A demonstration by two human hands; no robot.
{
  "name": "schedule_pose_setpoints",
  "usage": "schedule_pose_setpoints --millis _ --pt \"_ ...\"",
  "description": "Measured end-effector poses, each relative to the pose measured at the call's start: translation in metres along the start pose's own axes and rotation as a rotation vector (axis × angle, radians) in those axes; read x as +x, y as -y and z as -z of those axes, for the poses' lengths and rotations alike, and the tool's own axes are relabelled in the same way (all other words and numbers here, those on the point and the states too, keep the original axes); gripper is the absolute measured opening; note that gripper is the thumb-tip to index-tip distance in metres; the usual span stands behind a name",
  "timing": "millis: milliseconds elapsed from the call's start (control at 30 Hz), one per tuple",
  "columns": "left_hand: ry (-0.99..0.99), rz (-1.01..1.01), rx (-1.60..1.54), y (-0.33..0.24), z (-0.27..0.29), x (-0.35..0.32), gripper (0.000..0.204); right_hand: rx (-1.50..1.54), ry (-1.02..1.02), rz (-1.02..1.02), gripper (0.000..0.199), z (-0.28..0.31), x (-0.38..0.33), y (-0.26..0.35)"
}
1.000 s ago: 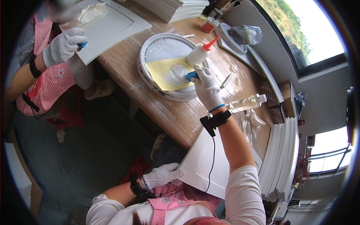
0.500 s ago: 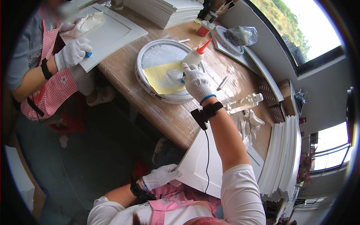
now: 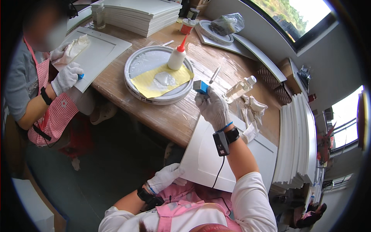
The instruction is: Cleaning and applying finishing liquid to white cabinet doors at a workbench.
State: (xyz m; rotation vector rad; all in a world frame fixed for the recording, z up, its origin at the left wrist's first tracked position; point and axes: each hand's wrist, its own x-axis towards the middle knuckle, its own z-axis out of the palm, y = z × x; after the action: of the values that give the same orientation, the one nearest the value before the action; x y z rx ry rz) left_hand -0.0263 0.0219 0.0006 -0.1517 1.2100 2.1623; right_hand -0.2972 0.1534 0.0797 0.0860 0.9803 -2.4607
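Note:
My right hand, in a white knit glove, holds up a small blue block with a grey end face. It is just right of a round lidded bucket. On the lid lies yellow paper bearing a mound of white paste. A white squeeze bottle with a red nozzle stands upright beside the paste. Low in front of me, my gloved left hand is closed on the left edge of a white framed panel, its thumb on top. That panel leans from my lap onto the table edge.
A clear bottle and crumpled cloths lie right of my hand, near a white stick. Stacked panels stand at the back and right. At left, a co-worker's gloved hand holds something blue over another panel.
My right hand has come off the bucket lid, toward me, with the blue block now in plain sight. My left hand keeps its hold on the panel. The whole view has shifted.

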Motion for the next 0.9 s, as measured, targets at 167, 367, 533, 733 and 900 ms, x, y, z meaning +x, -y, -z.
schedule_pose_setpoints --millis 167,367,533,733,900 --pt "-0.106 -0.044 -0.014 0.011 -0.003 -0.001 0.044 0.1 0.024 0.049 0.034 0.016 -0.111 0.039" --pt "-0.246 -0.16 0.331 0.012 -0.019 0.013 0.056 0.224 0.012 0.338 0.041 0.093 -0.26 0.081" --pt "-0.636 -0.291 1.058 0.008 -0.045 0.0 0.059 0.266 -0.176 0.542 0.049 0.165 -0.381 0.066" --pt "-0.413 -0.587 1.306 0.002 -0.12 -0.003 0.06 0.561 -0.23 1.154 0.051 0.217 -0.546 0.096" --pt "0.071 -0.268 1.073 -0.008 -0.165 0.02 0.039 0.367 0.079 1.457 0.056 0.198 -0.588 0.159"
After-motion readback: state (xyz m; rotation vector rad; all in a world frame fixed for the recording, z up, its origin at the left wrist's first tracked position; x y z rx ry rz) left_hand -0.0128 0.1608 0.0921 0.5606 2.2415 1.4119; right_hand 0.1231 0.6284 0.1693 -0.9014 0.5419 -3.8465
